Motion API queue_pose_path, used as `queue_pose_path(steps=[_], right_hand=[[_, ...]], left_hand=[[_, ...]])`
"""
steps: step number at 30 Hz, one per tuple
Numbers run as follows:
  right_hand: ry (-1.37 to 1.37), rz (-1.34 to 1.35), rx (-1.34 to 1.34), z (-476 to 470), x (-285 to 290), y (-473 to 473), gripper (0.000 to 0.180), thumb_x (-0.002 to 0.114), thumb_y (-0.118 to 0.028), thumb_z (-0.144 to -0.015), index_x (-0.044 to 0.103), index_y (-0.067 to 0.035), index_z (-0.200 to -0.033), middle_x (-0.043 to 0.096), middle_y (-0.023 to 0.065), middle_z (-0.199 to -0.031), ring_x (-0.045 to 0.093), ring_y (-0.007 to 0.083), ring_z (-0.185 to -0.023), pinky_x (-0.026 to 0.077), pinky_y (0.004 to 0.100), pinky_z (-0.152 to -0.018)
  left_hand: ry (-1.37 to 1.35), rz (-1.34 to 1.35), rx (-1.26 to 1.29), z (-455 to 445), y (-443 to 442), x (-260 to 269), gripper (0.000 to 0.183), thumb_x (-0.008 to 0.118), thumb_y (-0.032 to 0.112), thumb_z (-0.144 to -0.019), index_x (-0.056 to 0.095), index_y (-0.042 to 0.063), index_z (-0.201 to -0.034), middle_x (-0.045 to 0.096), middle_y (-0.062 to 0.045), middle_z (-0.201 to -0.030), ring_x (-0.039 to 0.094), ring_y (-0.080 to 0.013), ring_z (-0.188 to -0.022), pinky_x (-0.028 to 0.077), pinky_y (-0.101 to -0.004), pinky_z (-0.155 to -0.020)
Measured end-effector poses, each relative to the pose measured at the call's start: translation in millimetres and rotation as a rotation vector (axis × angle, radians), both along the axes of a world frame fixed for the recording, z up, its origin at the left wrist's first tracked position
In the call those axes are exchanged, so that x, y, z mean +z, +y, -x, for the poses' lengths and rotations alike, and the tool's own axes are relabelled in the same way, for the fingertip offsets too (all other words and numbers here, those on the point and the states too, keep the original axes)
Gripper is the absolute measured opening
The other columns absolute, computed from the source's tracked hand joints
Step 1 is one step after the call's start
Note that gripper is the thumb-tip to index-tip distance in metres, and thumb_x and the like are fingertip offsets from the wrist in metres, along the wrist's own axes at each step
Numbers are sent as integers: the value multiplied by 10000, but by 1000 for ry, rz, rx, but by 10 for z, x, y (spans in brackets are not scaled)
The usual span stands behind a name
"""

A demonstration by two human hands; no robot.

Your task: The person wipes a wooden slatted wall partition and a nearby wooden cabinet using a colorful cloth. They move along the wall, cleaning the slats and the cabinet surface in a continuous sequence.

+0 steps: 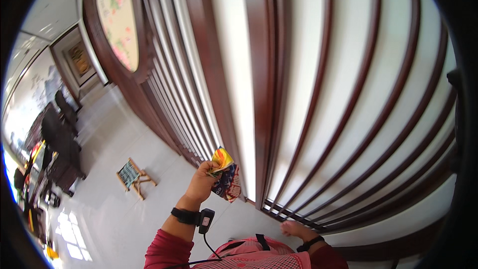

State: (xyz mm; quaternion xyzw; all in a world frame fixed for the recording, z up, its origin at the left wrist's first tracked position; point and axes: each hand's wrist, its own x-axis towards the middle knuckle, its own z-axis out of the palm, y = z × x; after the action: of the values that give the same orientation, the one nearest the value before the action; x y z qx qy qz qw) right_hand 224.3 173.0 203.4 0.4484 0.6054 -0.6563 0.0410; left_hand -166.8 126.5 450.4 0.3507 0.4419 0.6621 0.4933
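My left hand (203,179) is closed on a crumpled, printed piece of packaging or cloth (225,183), yellow at the top and dark blue with red and white below. It hangs beside the dark wooden frame of a slatted partition (211,45); whether it touches the frame I cannot tell. Near the foot of the slatted panel, low on the right, is my right hand (293,228), its fingers curled. Nothing shows in it, but its palm side is hidden. Both wrists wear black straps, the left one with a small device and cable.
A small folding stool (130,175) with a woven seat stands on the pale tiled floor (108,209) at left. Dark chairs (61,153) line a cluttered table at the far left. Dark curved slats (358,78) over white panels rise in front and to the right.
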Motion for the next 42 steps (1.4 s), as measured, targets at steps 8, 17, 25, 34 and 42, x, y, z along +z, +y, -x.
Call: queue_pose_path(steps=[8, 17, 25, 34, 42], right_hand=[[855, 670, -126, 2301, 1395, 4, 480, 516, -459, -920, 518, -66, -1197, 619, 98, -1103, 617, 225, -979, 514, 399, -841], [906, 869, 96, 3258, 2061, -614, 591, 566, -383, -915, 323, -98, -1373, 495, 65, -1212, 518, 182, -1113, 439, 360, -962], [800, 666, -85, 3728, 2065, -660, 406, 512, -198, -952, 414, -53, -1318, 562, 85, -1151, 594, 198, -1013, 515, 346, -848], [680, 489, -35, 4255, 1896, -645, 282, 531, -167, -943, 516, -60, -1203, 618, 71, -1085, 644, 172, -911, 548, 298, -745], [623, 74, 63, 4820, 2395, -322, 294, 528, -318, -950, 561, -45, -1055, 589, 17, -713, 521, 66, -439, 406, 198, -363]], left_hand=[[-439, 53, -63, -87, -826, -3, 225, 495, -52, -885, 524, 89, -1058, 557, -53, -1054, 556, -177, -976, 466, -313, -863], [914, -29, 361, 687, -1333, -534, 295, 711, 50, -767, 531, 59, -1001, 551, -109, -1063, 544, -268, -1026, 445, -354, -894], [1051, -41, 26, 1166, -1552, -241, 396, 665, 16, -760, 596, 35, -1149, 391, -256, -1351, 408, -404, -1245, 356, -407, -1034], [671, 76, 118, 1758, -1776, -397, 241, 669, 101, -844, 588, 18, -1055, 601, -128, -1120, 582, -233, -1051, 459, -335, -915], [229, 87, 15, 2301, -1227, -139, 537, 607, 248, -911, 365, -38, -1296, 526, -102, -1157, 525, -161, -1064, 438, -316, -920]])
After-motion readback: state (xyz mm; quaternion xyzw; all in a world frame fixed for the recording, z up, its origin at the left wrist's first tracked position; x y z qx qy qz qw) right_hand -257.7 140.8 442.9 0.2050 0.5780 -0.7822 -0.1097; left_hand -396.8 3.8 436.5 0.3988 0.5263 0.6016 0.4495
